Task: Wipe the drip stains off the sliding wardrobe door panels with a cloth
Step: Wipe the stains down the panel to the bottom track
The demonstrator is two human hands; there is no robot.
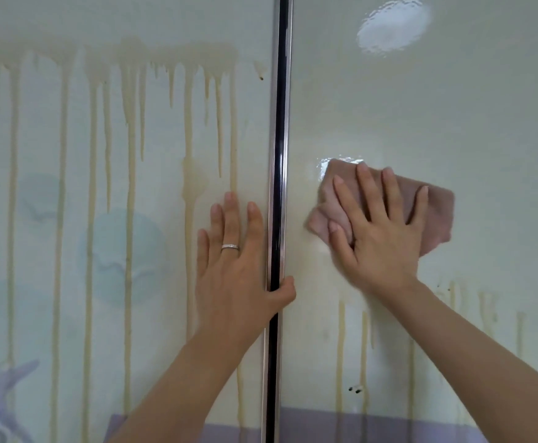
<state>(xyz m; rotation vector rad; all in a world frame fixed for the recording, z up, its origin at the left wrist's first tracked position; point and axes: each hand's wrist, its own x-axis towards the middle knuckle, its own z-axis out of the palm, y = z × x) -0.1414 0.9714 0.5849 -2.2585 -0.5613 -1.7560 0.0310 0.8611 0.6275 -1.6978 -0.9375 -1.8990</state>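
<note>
Right hand presses the pink cloth flat-fingered onto the right panel; left hand, fingers straight, probably steadies the streaked left panel.

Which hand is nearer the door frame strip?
Left. The left hand lies flat beside the strip, thumb hooked across it; the right hand presses the cloth farther right.

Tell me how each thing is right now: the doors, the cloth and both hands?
Pale glossy left door panel: streaked with tan drips from top to bottom.
Pale glossy right door panel: upper part clean, drips remain low down.
Pink folded cloth: pressed flat on the right panel.
Right hand: fingers spread, pressing the cloth.
Left hand: flat on the left panel, thumb across the chrome strip.
</note>
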